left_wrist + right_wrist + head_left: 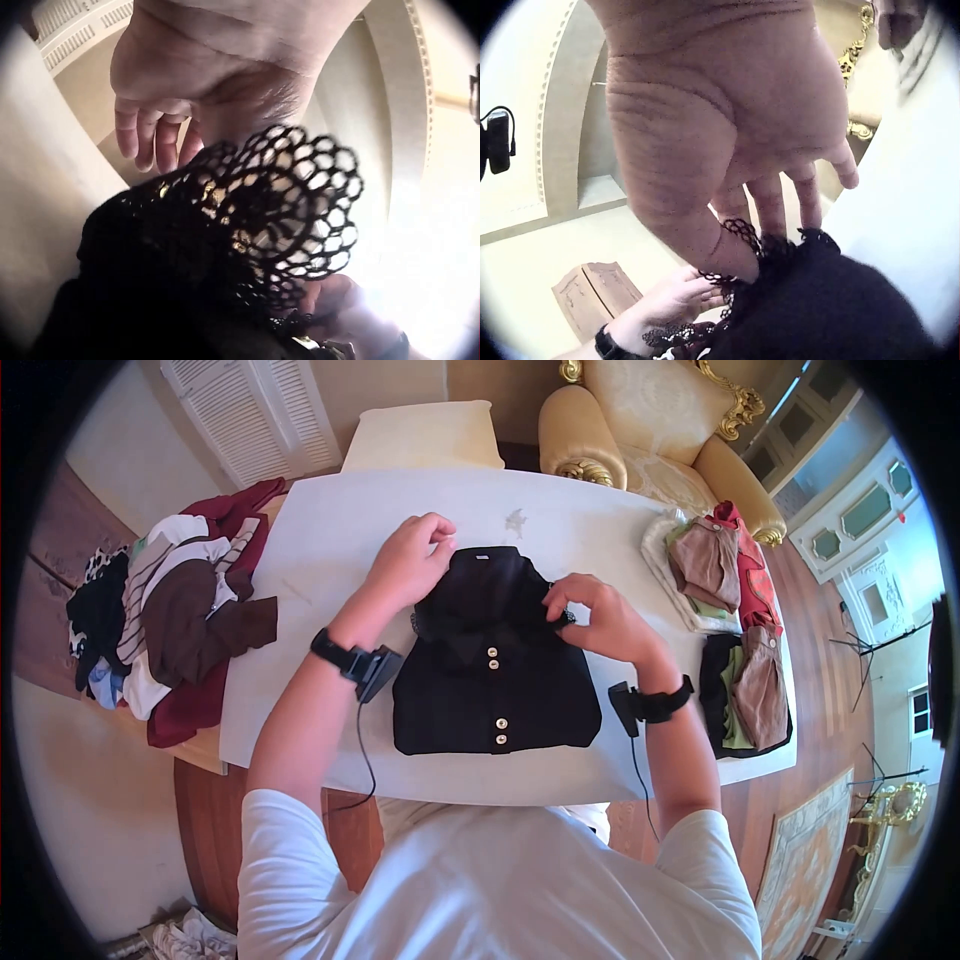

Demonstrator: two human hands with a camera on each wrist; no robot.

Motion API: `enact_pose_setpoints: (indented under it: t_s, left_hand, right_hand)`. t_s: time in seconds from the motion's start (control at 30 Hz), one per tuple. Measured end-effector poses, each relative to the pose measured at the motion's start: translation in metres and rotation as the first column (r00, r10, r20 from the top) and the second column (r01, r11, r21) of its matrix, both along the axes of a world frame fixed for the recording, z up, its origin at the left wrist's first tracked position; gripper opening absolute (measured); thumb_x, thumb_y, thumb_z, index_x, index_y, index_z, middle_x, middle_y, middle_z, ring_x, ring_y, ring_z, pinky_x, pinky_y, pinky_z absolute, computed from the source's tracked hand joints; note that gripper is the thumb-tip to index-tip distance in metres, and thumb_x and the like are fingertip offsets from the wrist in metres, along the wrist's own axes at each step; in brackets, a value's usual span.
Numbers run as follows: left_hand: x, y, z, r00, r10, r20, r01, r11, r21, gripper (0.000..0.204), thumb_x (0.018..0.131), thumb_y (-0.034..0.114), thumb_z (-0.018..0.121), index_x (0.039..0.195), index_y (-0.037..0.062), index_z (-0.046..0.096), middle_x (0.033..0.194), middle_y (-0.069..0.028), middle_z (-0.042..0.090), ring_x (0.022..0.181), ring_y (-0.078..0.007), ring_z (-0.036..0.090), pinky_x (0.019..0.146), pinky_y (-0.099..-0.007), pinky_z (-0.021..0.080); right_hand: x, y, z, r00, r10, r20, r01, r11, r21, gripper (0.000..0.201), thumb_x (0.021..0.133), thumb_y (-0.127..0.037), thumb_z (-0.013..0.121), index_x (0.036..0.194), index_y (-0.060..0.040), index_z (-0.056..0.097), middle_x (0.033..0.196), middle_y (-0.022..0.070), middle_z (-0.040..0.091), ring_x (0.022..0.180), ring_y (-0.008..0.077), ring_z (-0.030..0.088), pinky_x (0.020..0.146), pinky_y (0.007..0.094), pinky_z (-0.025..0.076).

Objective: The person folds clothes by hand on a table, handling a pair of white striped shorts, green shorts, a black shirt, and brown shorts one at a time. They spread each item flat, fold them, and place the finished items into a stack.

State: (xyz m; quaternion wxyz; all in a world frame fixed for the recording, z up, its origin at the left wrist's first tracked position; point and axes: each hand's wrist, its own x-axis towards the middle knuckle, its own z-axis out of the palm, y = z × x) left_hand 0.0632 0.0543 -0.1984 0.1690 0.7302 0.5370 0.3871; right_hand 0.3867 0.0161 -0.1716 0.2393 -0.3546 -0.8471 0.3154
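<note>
A black garment (pixel 496 700) with gold-rimmed buttons lies folded on the white table, its narrower upper part showing a small label. At its upper left is the left hand (pixel 409 563), fingers loosely bent; in the left wrist view that hand (pixel 217 82) hangs beside black openwork lace (pixel 292 202), and whether the thumb touches the cloth is hidden. On the garment's right side, the right hand (pixel 600 619) pinches a lace edge. The right wrist view shows this hand (pixel 727 127) with its thumb against the lace (pixel 739 232), the other fingers extended behind.
Mixed clothes (pixel 190 610) are heaped at the left on a wooden surface. Folded clothes (pixel 705 565) and another stack (pixel 762 690) lie along the table's right edge. Beyond the white table (pixel 330 510) stand a cream-covered seat (pixel 425 435) and a gilded armchair (pixel 650 420).
</note>
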Motion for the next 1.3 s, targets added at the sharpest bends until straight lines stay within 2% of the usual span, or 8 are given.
enact_pose_setpoints:
  t_s: [0.1,0.2,0.4,0.6,0.73,1.0,1.1,1.3]
  left_hand:
    - [-0.003,-0.037,0.027,0.969,0.008,-0.248,-0.044,0.989,-0.139,0.036,0.096,0.031,0.075,0.114,0.0016,0.066,0.107,-0.0196,0.073,0.103,-0.0320,0.072,0.092,-0.0397,0.056]
    - [-0.013,-0.043,0.023,0.943,0.002,-0.332,-0.143,0.905,-0.400,0.041,0.097,0.035,0.078,0.110,-0.0018,0.066,0.090,-0.0118,0.071,0.085,-0.0223,0.071,0.079,-0.0383,0.058]
    - [-0.036,-0.026,-0.010,0.990,0.071,0.119,0.033,0.713,-0.701,0.033,0.096,0.031,0.077,0.107,0.0004,0.069,0.096,-0.0070,0.070,0.087,-0.0185,0.070,0.071,-0.0387,0.060]
    - [-0.049,-0.042,-0.032,0.778,0.337,0.530,0.195,0.673,-0.714,0.020,0.102,0.020,0.067,0.113,0.0035,0.065,0.098,-0.0056,0.070,0.087,-0.0203,0.070,0.074,-0.0386,0.060]
    - [-0.049,-0.047,-0.029,0.783,0.353,0.512,0.193,0.644,-0.740,0.020,0.101,0.016,0.064,0.116,0.0034,0.062,0.098,-0.0069,0.070,0.086,-0.0204,0.071,0.075,-0.0376,0.060]
    - [-0.041,-0.025,-0.028,0.960,0.182,0.215,0.019,0.720,-0.693,0.023,0.100,0.018,0.067,0.115,0.0002,0.064,0.103,-0.0088,0.072,0.086,-0.0176,0.071,0.076,-0.0359,0.060]
    - [-0.044,0.003,-0.044,0.971,0.021,0.236,0.087,0.896,-0.435,0.030,0.101,0.017,0.068,0.124,-0.0009,0.066,0.109,-0.0090,0.074,0.093,-0.0166,0.070,0.080,-0.0322,0.058]
    - [-0.012,0.024,-0.015,0.949,-0.069,0.309,0.272,0.678,-0.683,0.042,0.100,0.007,0.068,0.141,0.0042,0.061,0.120,-0.0051,0.070,0.108,-0.0125,0.065,0.099,-0.0279,0.050]
  right_hand:
    - [0.011,-0.013,0.008,0.997,0.024,0.071,-0.028,0.998,0.062,0.022,0.086,-0.020,0.082,0.092,-0.0009,0.073,0.104,0.0127,0.074,0.103,0.0272,0.069,0.095,0.0363,0.054]
    - [0.003,-0.016,0.012,0.958,-0.259,0.126,0.273,0.955,-0.115,0.038,0.094,-0.036,0.078,0.089,0.0011,0.074,0.095,0.0160,0.075,0.089,0.0334,0.071,0.084,0.0409,0.057]
    - [-0.015,0.011,-0.018,0.873,-0.480,0.089,0.484,0.874,-0.034,0.039,0.097,-0.035,0.075,0.110,0.0017,0.071,0.093,0.0182,0.075,0.082,0.0331,0.072,0.078,0.0411,0.057]
    - [-0.007,0.025,-0.042,0.876,-0.468,-0.117,0.387,0.828,-0.406,0.028,0.100,-0.021,0.068,0.121,-0.0019,0.066,0.085,0.0086,0.070,0.072,0.0176,0.067,0.063,0.0332,0.054]
    - [0.000,0.029,-0.059,0.778,-0.560,-0.285,0.257,0.697,-0.670,0.024,0.101,-0.016,0.065,0.121,-0.0026,0.065,0.083,0.0056,0.068,0.068,0.0124,0.064,0.058,0.0285,0.051]
    - [0.005,0.028,-0.045,0.889,-0.428,0.159,0.447,0.888,-0.110,0.026,0.098,-0.019,0.066,0.115,0.0006,0.066,0.100,0.0207,0.076,0.080,0.0310,0.075,0.075,0.0402,0.059]
    - [-0.009,0.051,-0.047,0.924,-0.383,-0.019,0.383,0.918,0.106,0.033,0.096,-0.024,0.070,0.118,0.0013,0.067,0.111,0.0261,0.075,0.095,0.0379,0.075,0.086,0.0434,0.058]
    - [-0.057,0.080,-0.031,0.897,-0.373,0.235,0.396,0.916,-0.058,0.049,0.091,-0.033,0.077,0.128,-0.0021,0.070,0.124,0.0265,0.072,0.117,0.0392,0.069,0.101,0.0432,0.054]
